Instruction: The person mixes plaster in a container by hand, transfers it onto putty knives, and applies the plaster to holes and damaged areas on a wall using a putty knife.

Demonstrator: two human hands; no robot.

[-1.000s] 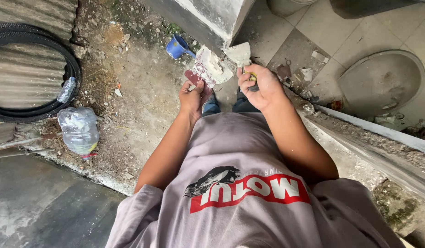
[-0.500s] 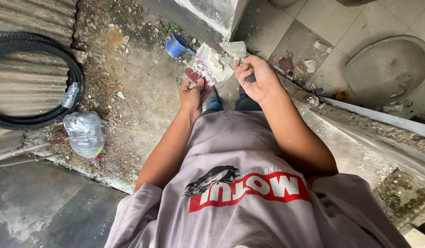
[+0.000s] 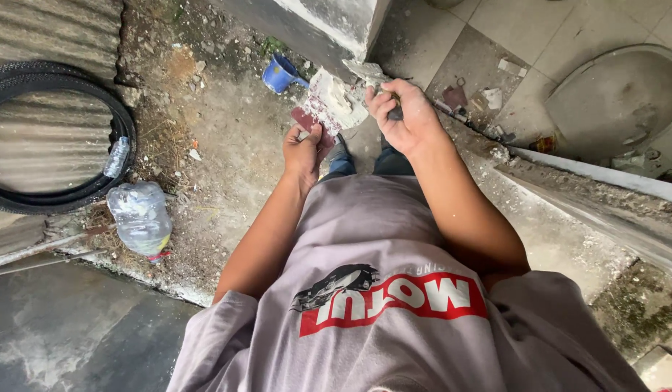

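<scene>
Head view is showing your left hand (image 3: 304, 149) gripping a plaster-smeared board (image 3: 328, 107), tilting toward the right. Your right hand (image 3: 402, 116) is closing around a trowel (image 3: 366, 72), its blade lying just above the board's far edge.

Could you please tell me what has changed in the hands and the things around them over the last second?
The right hand has brought its trowel in over the top edge of the plaster-smeared board, where earlier it was a little to the side. The left hand still grips the board from below. The blue cup, plastic bottle and tyre lie where they did.
</scene>
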